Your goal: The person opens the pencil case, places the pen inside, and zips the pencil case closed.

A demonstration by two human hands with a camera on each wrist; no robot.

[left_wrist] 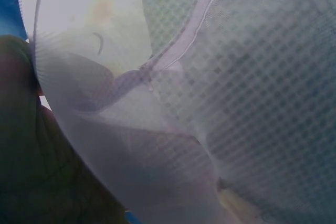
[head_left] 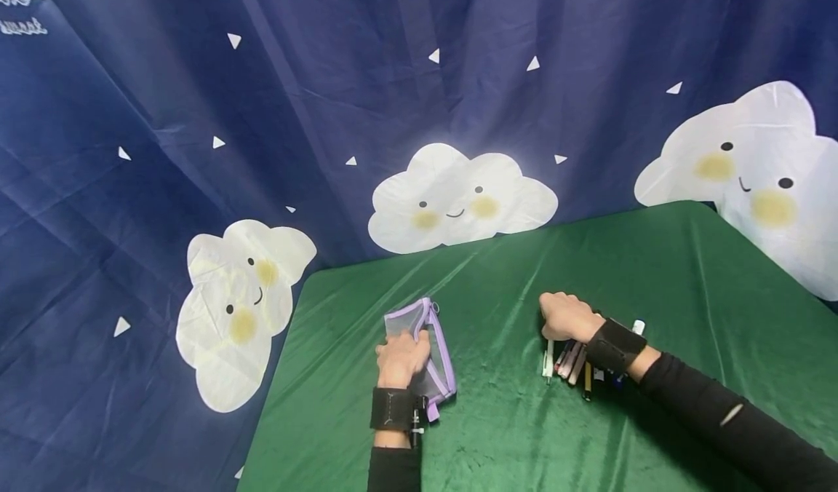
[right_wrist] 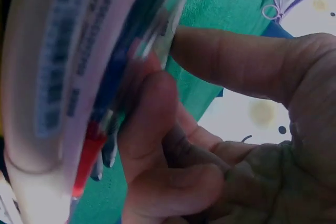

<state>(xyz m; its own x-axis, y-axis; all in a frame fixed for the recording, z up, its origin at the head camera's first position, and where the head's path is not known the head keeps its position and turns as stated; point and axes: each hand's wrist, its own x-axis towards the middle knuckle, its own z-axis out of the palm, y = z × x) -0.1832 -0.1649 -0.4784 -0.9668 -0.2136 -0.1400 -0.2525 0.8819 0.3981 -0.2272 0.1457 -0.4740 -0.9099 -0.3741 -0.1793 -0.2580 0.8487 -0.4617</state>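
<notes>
Left hand (head_left: pixel 401 359) on the mesh pouch (head_left: pixel 445 354), left of the table's middle. Grip: fingers bent over the near part of it, thumb by the zip edge; reads as a hold on the pouch. Pouch is see-through with purple trim, its ring pull (head_left: pixel 435 307) at the far corner, a purple tab (head_left: pixel 433 410) at the near one. In the left wrist view mesh fills most of the picture, blurry, a dark finger at the left edge. Can't tell if the whole pouch lies flat.

Right hand (head_left: pixel 568 319) is well apart, over on the right, with a bunch of pens (head_left: pixel 572 361). Grip: fingers curled in, thumb against a pale pen at the bunch's edge, so gripping; exact number in the grasp can't be told. Ends poke out below the hand: a white pen (head_left: pixel 548 363), pinkish ones, a yellow-and-black one (head_left: pixel 588 384). White cap (head_left: pixel 638 327) shows past the wrist. Up close, one barrel has a barcode label (right_wrist: pixel 50 85), and there's a red part (right_wrist: pixel 88 160) beside it.

Black straps on both wrists, dark sleeves (head_left: pixel 727 415). Green cloth (head_left: pixel 497 434) covers the table; behind it, a navy curtain (head_left: pixel 327 62) with smiling clouds (head_left: pixel 458 193) and little white triangles.
</notes>
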